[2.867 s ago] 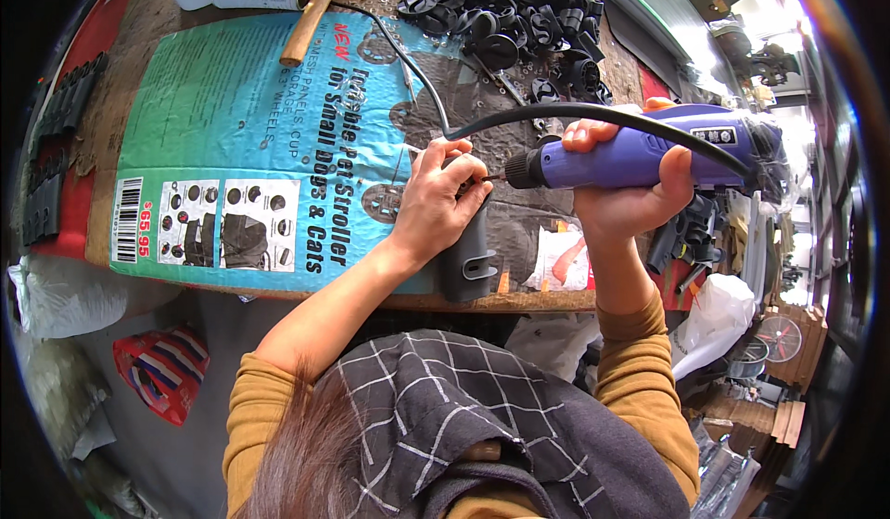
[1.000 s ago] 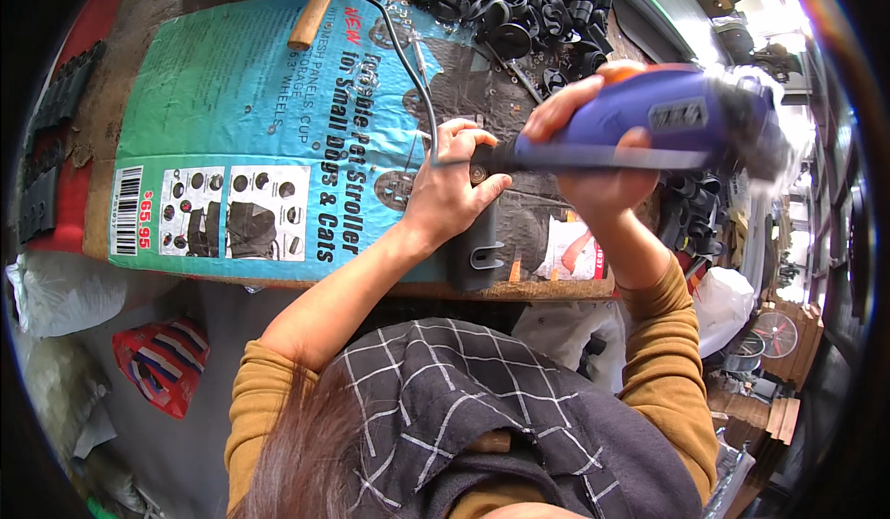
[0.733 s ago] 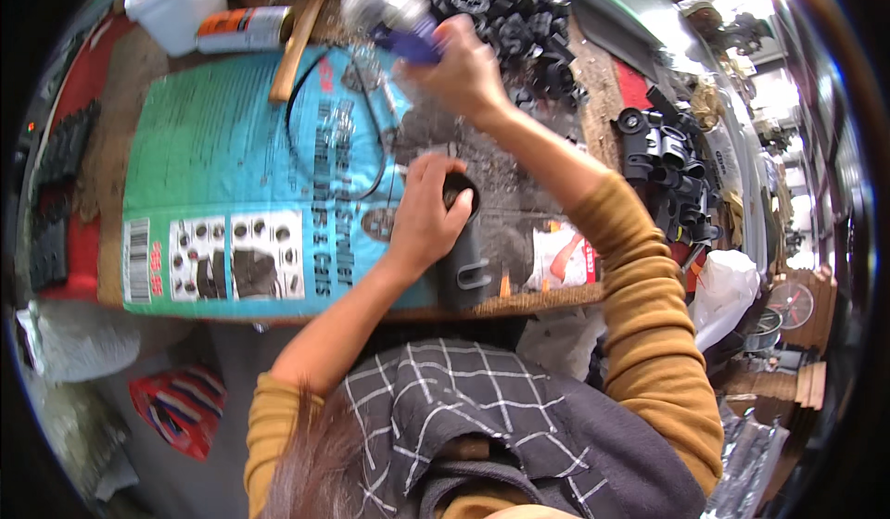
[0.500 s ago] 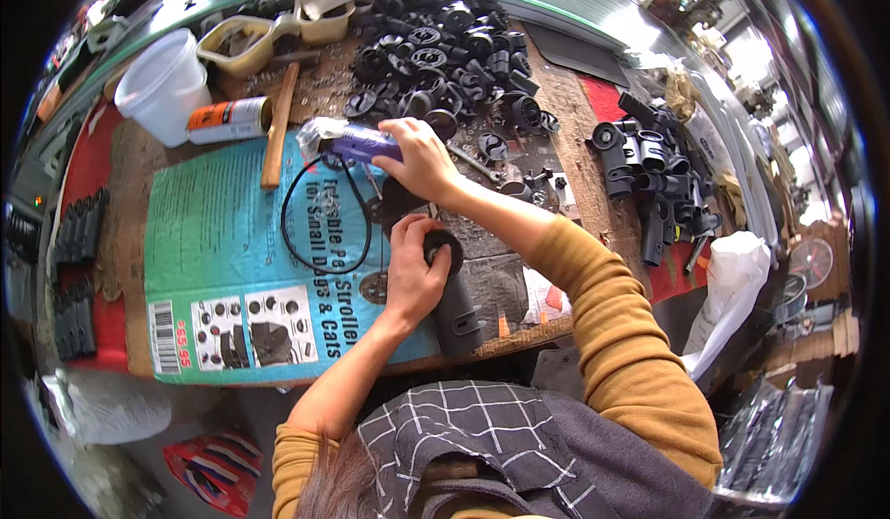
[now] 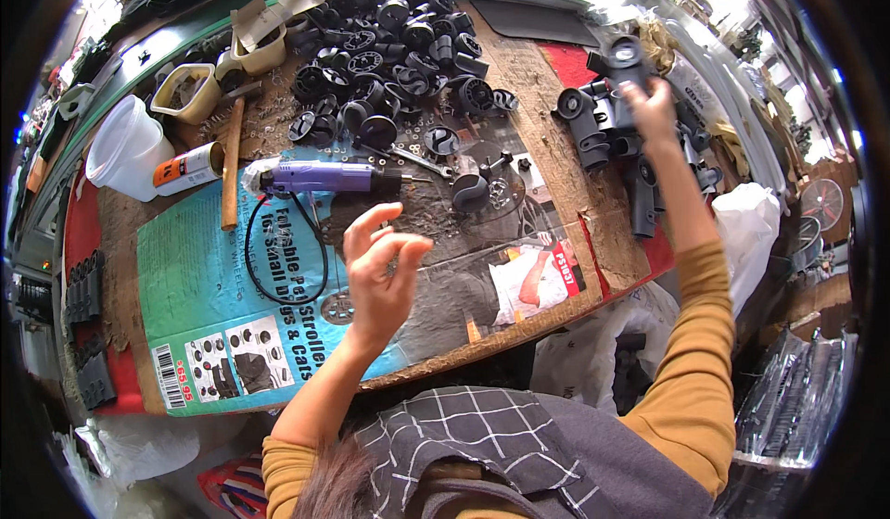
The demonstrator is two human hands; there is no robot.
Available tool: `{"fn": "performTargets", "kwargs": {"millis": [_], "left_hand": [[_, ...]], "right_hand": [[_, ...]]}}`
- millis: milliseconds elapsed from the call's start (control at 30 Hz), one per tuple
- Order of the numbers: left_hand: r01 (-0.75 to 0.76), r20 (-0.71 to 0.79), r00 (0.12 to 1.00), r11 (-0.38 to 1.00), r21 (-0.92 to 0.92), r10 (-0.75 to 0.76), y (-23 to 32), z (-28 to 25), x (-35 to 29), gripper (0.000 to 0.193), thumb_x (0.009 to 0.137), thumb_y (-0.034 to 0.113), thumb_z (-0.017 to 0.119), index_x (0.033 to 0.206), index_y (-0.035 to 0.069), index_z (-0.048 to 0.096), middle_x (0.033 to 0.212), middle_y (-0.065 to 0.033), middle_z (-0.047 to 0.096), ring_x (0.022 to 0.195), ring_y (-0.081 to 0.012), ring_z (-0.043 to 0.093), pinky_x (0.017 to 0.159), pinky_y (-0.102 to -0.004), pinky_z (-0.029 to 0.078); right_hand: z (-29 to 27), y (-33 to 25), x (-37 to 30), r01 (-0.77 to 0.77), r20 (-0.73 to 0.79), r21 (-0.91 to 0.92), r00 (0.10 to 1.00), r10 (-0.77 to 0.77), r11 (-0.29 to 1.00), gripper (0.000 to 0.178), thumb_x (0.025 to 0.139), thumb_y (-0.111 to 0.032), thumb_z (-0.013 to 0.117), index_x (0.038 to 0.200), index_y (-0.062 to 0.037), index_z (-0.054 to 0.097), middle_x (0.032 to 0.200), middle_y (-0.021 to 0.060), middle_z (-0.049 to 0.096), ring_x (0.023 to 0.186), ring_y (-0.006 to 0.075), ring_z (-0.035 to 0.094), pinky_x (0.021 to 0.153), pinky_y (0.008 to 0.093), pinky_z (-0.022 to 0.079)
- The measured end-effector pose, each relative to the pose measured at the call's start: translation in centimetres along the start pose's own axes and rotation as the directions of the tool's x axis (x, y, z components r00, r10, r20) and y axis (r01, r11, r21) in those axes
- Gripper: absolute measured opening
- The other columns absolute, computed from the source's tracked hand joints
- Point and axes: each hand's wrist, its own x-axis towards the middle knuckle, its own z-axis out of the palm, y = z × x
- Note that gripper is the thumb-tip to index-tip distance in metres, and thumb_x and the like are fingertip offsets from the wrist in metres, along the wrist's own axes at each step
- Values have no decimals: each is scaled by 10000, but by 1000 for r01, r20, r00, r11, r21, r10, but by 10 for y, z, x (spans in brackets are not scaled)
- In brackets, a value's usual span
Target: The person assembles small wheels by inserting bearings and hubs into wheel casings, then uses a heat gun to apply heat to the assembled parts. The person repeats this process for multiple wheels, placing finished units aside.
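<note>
Placement judged in hand: right hand (image 5: pixel 653 108) appears closed around dark tubular part (image 5: pixel 623 63) at parts pile (image 5: pixel 586 141) beside it; left hand (image 5: pixel 380 273) empty, loosely curled. Next move likely calls for controlled release.

Dark part (image 5: pixel 624 58) in right grip (image 5: pixel 653 109)

cardboard (image 5: pixel 185 269) lies along the near edge of the bench (image 5: pixel 524 69), the driver (image 5: pixel 324 178) near its far edge; left of the driver lie the hammer (image 5: pixel 233 167), the can (image 5: pixel 185 169), then the tub (image 5: pixel 125 148) by the left edge; wheels (image 5: pixel 389 65) lie piled toward the far edge, the wrench (image 5: pixel 422 160) before them; the left hand (image 5: pixel 385 269) is over the cardboard, before the driver; the right hand (image 5: pixel 654 107), with a tube (image 5: pixel 623 69) in it, is at the heap (image 5: pixel 644 195) by the right edge
</note>
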Motion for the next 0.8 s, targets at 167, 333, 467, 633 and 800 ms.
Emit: {"fn": "performTargets", "kwargs": {"millis": [167, 333, 467, 633, 800], "left_hand": [[129, -25, 992, 984, 124, -127, -14, -23, -23, 237, 923, 281, 664, 946, 55, 728, 1174, -141, 576, 1129, -275, 524, 979, -375, 403], [181, -40, 983, 969, 166, -177, -13, -28, -23, 287, 934, 319, 649, 966, 40, 707, 1187, -140, 549, 1130, -272, 515, 975, -371, 401], [196, -50, 980, 968, 155, -191, -13, -29, -24, 292, 938, 321, 644, 965, 35, 699, 1181, -142, 546, 1120, -271, 517, 969, -370, 403], [180, -56, 983, 972, 151, -173, -17, -33, -35, 266, 926, 294, 662, 964, 33, 696, 1155, -144, 560, 1096, -279, 531, 958, -368, 409], [192, -57, 980, 981, 15, -191, -11, -34, -29, 168, 848, 203, 730, 953, 73, 716, 1120, -116, 605, 1084, -276, 547, 950, -383, 417]], "right_hand": [[-31, 124, 111, -235, -152, -481, 971, 184, 844, 745, 737, -541, 731, 1270, -44, 578, 1277, 222, 602, 1173, 365, 585, 981, 409, 454], [-8, 89, 53, 251, -169, -567, 897, -409, 785, 340, 847, -341, 684, 1029, -54, 671, 1008, 158, 683, 973, 350, 629, 882, 442, 470], [32, 1, -85, 497, 489, 147, 715, -500, 855, 168, 836, -200, 699, 825, -34, 724, 773, 120, 659, 725, 256, 621, 708, 358, 484], [79, -34, -163, 439, 680, -50, 673, -291, 897, 229, 824, -250, 734, 895, -33, 710, 852, 125, 665, 809, 238, 624, 732, 350, 490], [69, -61, -167, -99, 783, 113, 621, -27, 989, 191, 841, -181, 749, 863, -14, 658, 783, 28, 626, 753, 107, 569, 712, 263, 461]]}}
